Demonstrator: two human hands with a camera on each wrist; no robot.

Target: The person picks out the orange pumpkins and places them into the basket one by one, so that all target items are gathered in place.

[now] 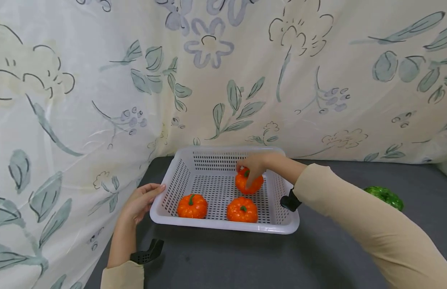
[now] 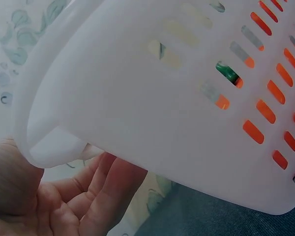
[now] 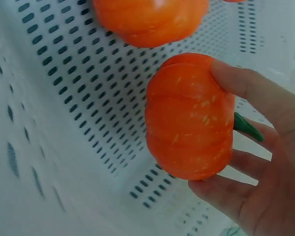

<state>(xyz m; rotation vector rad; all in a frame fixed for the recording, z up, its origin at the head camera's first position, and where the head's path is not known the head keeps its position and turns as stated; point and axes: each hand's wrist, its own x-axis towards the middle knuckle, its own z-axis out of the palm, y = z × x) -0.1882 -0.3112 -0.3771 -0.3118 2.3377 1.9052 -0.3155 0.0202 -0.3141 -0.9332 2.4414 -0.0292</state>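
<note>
A white perforated plastic basket stands on the dark table. My left hand grips its left rim, thumb on top and fingers beneath, as the left wrist view shows the basket wall above the fingers. Inside the basket, at the back right, my right hand holds a small orange pumpkin with a green stem. Thumb and fingertips lie on opposite sides of this pumpkin in the right wrist view. Two more orange pumpkins sit along the front, one at the left and one nearer the middle.
A shiny green vegetable-like object lies on the table to the right, partly hidden behind the right sleeve. A flowered curtain hangs directly behind the basket and down the left side.
</note>
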